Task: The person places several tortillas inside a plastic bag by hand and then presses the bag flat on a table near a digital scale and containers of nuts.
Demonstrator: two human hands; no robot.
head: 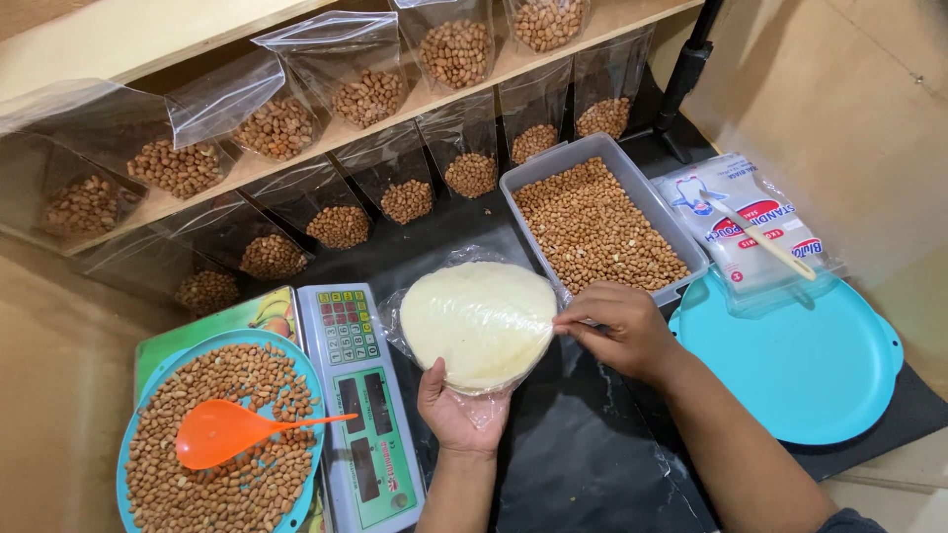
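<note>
**Wrapped stack in hand over the black mat**

Cupped from below, the stack of pale round wrappers (pixel 481 321) sits in my left hand (pixel 456 410), fingers closed up around its near edge and the loose clear plastic bunched under my palm. Right hand (pixel 620 331) is pinching the film at the stack's right rim, thumb and fingertips clenched on a fold of it. By my reckoning I'm at the unwrapping stage, working the plastic at the rim; the next move wants a steady hold underneath and a gentle peel so the thin discs don't tear or slide.

The stack looks creamy yellow, smooth, flat-topped, snug in glossy wrap, held just above the black mat (pixel 583 464), between the scale and the grey tray.

Left of me, the digital scale (pixel 360 395), then the blue plate of peanuts (pixel 222 444) with an orange spoon (pixel 222 432) lying on them. Right, an empty turquoise tray (pixel 800 365) with a pack of pouches (pixel 755 232) at its far edge. Beyond, the grey tray of peanuts (pixel 597 222), and filled clear pouches (pixel 365 94) lined up on wooden shelves.
</note>
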